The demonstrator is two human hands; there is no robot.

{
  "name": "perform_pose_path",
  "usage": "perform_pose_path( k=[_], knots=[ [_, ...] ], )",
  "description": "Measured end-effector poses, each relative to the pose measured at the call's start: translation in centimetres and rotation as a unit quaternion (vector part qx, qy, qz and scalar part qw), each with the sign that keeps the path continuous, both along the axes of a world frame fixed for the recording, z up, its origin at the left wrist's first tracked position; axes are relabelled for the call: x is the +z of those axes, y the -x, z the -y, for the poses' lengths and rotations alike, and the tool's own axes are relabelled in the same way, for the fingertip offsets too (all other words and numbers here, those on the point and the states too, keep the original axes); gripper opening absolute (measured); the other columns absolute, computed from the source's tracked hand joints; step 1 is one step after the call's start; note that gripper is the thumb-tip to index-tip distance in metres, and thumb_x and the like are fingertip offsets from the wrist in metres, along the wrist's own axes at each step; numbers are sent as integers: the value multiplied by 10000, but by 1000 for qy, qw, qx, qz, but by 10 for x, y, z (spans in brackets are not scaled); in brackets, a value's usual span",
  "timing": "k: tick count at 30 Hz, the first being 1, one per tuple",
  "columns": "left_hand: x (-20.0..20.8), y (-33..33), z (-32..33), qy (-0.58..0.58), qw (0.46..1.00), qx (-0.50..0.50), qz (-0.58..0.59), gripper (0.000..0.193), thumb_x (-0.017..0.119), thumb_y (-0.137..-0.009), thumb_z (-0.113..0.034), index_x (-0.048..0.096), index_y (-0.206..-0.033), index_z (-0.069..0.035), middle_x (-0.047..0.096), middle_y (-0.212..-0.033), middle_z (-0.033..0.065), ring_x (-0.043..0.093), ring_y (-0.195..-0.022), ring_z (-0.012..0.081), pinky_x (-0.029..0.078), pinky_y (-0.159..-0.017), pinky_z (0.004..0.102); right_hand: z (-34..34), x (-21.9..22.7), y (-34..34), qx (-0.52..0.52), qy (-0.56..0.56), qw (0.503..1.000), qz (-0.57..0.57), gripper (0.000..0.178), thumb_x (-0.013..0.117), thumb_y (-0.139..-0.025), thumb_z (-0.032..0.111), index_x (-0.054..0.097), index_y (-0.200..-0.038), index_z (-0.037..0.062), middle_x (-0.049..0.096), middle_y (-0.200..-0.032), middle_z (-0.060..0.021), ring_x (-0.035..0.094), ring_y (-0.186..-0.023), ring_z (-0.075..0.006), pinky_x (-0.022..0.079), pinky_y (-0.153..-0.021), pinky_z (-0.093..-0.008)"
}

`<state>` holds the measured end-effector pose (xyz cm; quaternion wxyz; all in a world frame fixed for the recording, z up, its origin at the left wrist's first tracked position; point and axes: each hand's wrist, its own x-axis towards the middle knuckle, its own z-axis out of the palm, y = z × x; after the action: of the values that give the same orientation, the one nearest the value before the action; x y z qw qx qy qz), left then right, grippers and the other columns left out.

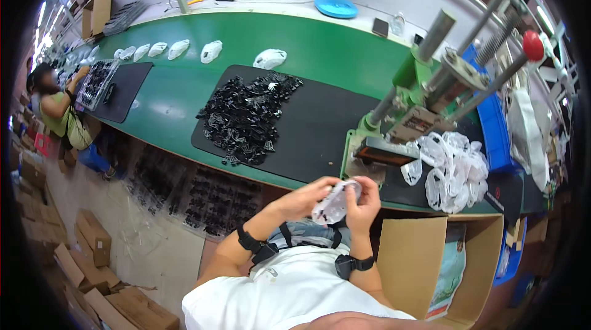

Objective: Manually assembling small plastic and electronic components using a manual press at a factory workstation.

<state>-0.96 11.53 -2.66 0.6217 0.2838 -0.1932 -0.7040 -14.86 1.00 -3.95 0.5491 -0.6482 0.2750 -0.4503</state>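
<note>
A white, oval plastic shell (pixel 329 208) with openings in it is held up in front of my body, just off the table's near edge. My left hand (pixel 308 197) has its fingers closed on the shell's left side. On the other side my right hand (pixel 364 199) grips it, thumb against its upper face. Beyond my left hand, a heap of small black plastic parts (pixel 246 117) lies on a black mat (pixel 314 124). To the right of my hands is a pile of similar white shells (pixel 455 173).
A green hand press (pixel 400 114) with a red knob (pixel 533 45) stands at right. Several white pieces (pixel 210 52) line the green table (pixel 184 25). An open cardboard box (pixel 411 256) sits beside me. Another person (pixel 55 102) works at far left; a blue fan (pixel 337 4) stands behind.
</note>
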Motion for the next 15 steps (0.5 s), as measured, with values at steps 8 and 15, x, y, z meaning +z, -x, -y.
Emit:
perform_pose_path(
  k=[8, 15],
  knots=[
    [41, -45, 60, 69, 990, -37, 120, 489, 615, -943, -361, 448, -1292, -62, 624, -1031, 89, 643, -716, 130, 509, -513, 226, 21, 42, 24, -112, 120, 986, -24, 442, 635, -865, 66, 521, -1284, -18, 640, -1094, -134, 613, -966, -200, 497, -832, -321],
    [44, -153, 194, -76, 698, 431, 566, 709, 754, -785, -420, 437, -1259, 1, 589, -1152, 236, 596, -1078, 346, 490, -898, 435, 75, 48, 55, -275, 225, 898, -259, 328, 636, -842, 52, 596, -1162, -12, 593, -1180, -183, 573, -1075, -330, 459, -917, -389]
  ],
)
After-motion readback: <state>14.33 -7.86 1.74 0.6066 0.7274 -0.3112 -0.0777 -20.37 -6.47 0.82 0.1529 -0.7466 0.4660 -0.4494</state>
